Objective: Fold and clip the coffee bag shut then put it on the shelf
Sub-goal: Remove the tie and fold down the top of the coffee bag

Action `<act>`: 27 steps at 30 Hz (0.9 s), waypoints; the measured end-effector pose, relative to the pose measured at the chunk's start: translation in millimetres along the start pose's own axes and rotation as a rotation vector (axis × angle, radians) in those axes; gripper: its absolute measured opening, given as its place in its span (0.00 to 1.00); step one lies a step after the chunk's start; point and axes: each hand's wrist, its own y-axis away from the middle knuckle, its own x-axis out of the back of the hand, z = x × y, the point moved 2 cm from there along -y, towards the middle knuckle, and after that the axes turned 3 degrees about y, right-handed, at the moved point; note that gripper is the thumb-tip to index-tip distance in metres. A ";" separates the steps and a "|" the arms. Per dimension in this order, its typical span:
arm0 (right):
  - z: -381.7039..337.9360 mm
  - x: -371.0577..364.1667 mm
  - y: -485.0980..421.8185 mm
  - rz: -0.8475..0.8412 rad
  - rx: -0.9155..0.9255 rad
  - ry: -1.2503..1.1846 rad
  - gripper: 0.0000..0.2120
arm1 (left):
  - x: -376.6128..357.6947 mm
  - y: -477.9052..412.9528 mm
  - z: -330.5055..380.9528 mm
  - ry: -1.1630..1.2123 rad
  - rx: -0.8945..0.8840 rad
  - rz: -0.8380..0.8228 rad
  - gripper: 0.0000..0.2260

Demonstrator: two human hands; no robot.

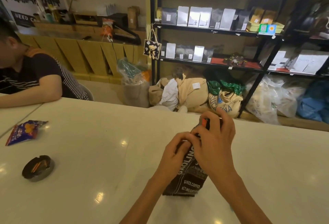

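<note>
A dark brown coffee bag (pixel 188 181) with white lettering lies on the white table (pixel 106 152), its top pointing away from me. My left hand (pixel 175 154) pinches the folded top of the bag from the left side. My right hand (pixel 213 145) covers the top from the right and grips an orange clip (pixel 205 122) at the bag's far end. The fold itself is mostly hidden under my fingers. A black metal shelf (pixel 213 29) holding several coffee bags stands behind the table.
A dark ashtray (pixel 38 168) and a purple snack wrapper (pixel 24 132) lie on the table's left part. A person in a striped shirt (pixel 35 77) leans on the far left of the table. Sacks (pixel 192 90) and plastic bags crowd the floor under the shelf.
</note>
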 end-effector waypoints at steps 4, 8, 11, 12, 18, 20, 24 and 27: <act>2.5 -3.9 -7.2 0.030 0.040 -0.056 0.10 | 2.2 -13.6 4.4 0.091 0.089 0.165 0.08; 22.0 -19.8 21.1 0.196 -0.124 -0.314 0.22 | 12.6 -19.5 -8.5 0.092 0.165 0.260 0.09; 39.4 -41.2 45.3 -0.015 -0.452 -0.641 0.35 | 20.4 -21.1 -16.7 0.087 0.181 0.362 0.10; 38.0 -50.0 50.4 -0.187 -0.560 -0.844 0.35 | 20.2 -20.5 -17.4 0.093 0.180 0.349 0.09; 40.1 -88.7 55.3 -0.186 -0.669 -1.005 0.17 | 11.3 -13.8 -28.5 0.059 0.185 0.129 0.06; 39.8 -93.8 52.8 -0.110 -0.611 -0.941 0.16 | 13.8 -13.0 -34.8 -0.033 0.215 0.193 0.03; 42.1 -103.3 48.0 -0.151 -0.608 -1.047 0.15 | 14.1 -12.6 -40.9 -0.013 0.207 0.373 0.03; 37.0 -118.5 68.4 -0.396 -0.600 -1.012 0.25 | 20.4 -12.9 -46.6 -0.015 0.208 0.511 0.05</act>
